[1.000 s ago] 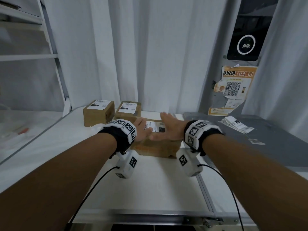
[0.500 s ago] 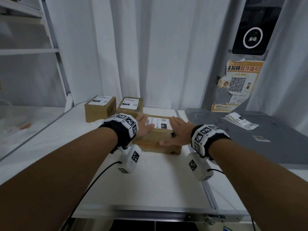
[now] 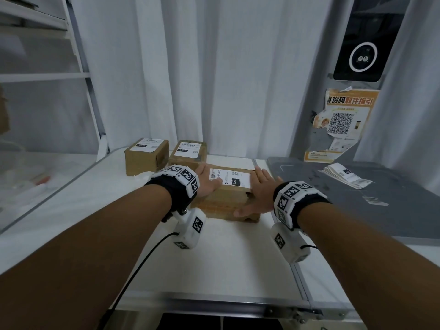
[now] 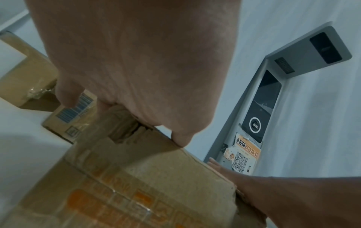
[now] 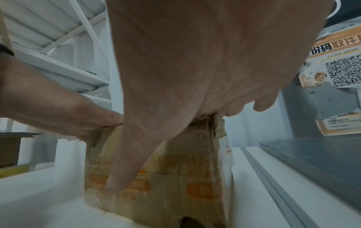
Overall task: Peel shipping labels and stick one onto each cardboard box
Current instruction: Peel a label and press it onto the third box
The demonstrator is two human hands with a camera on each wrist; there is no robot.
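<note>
A cardboard box (image 3: 226, 201) with orange print and a white shipping label (image 3: 234, 178) on top sits mid-table. My left hand (image 3: 207, 181) lies against its left side, the thumb resting on the label's left end. My right hand (image 3: 259, 191) presses flat on its right side, the thumb stretched along the front face. The left wrist view has the left hand (image 4: 136, 61) over the box (image 4: 136, 185) corner. From the right wrist, the right hand (image 5: 195, 69) thumb runs down the box (image 5: 175, 177) front. Two smaller labelled boxes (image 3: 145, 160) (image 3: 187, 156) stand behind.
A stack of labels (image 3: 345, 178) lies on the grey surface (image 3: 357, 222) at right, with one small strip (image 3: 375, 200) nearer me. White shelving (image 3: 47, 75) stands at left and curtains hang behind. A metal rail (image 3: 302, 282) divides the white table from the right side.
A second ago both hands lay over the top of the box on the label. They have slid outward and now flank its left and right sides.
</note>
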